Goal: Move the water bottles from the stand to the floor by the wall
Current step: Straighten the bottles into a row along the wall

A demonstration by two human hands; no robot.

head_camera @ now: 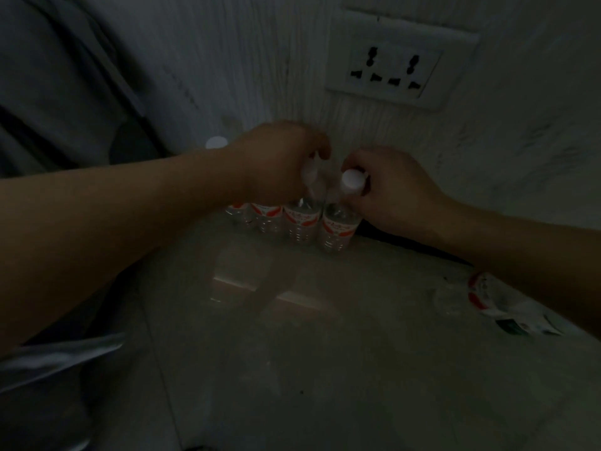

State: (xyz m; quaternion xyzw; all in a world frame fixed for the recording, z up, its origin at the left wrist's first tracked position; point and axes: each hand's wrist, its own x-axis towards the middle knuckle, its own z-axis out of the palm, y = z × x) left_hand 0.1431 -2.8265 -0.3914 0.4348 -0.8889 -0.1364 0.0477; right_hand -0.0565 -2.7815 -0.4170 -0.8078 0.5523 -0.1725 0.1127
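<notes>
Water bottles point(266, 213) stand touching in a row on the floor point(292, 353) against the wall point(260, 76); a careless release could tip one into its neighbours; the right hand point(390, 190) curls round the end bottle point(338, 227) at its cap, body below the grip; the left hand point(276, 161) pinches the next bottle point(300, 219) by its blurred top.

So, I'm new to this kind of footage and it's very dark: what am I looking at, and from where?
There is no machine: a camera worn on a person's head looks down at their two bare hands. A row of water bottles stands on the floor by the wall, below a power socket. The right hand pinches the neck of the rightmost bottle under its white cap. The left hand grips the top of the neighbouring bottle. What looks like a crumpled bottle lies further right.
</notes>
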